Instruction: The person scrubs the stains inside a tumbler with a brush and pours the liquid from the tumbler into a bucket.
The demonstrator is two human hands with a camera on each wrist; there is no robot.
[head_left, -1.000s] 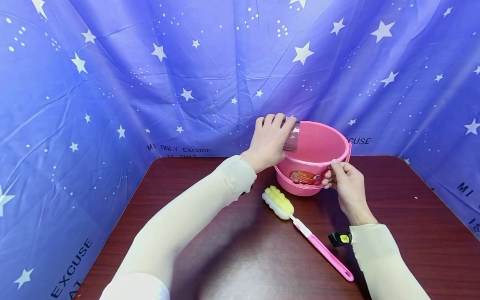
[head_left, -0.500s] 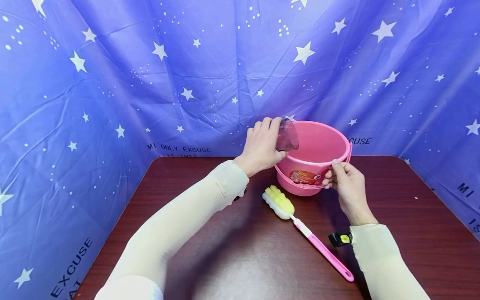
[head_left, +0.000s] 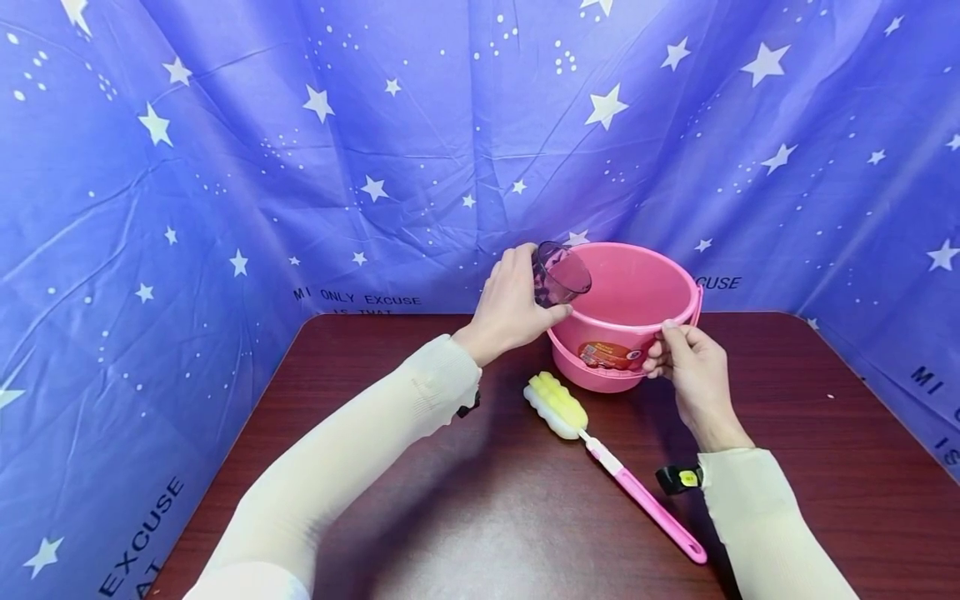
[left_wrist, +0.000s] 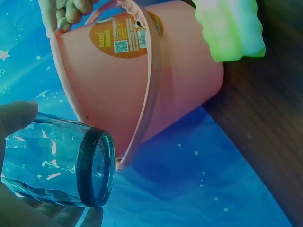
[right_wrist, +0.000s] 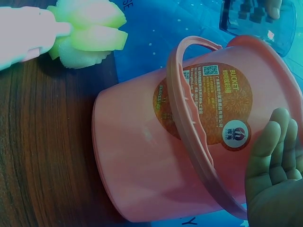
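My left hand (head_left: 513, 304) grips a clear, tinted drinking glass (head_left: 561, 273), tilted with its mouth toward the right, beside the left rim of a pink bucket (head_left: 600, 379). In the left wrist view the glass (left_wrist: 52, 161) looks see-through, thumb on one side and fingers on the other. My right hand (head_left: 697, 375) pinches the bucket's front right rim, thumb on top and fingers against the outer wall. A sponge bottle brush (head_left: 558, 406) with a pink and white handle lies on the table in front of the bucket. The bucket's bottom inside is hidden.
The dark red wooden table (head_left: 450, 517) carries the bucket near its back edge. A blue curtain (head_left: 420, 167) with white stars hangs behind and along both sides. The bucket's handle (left_wrist: 154, 71) hangs down across its front.
My left hand has drawn the glass left and slightly down, from over the bucket's opening to its left rim, and the mouth has turned upward a little. The right hand stays on the rim.
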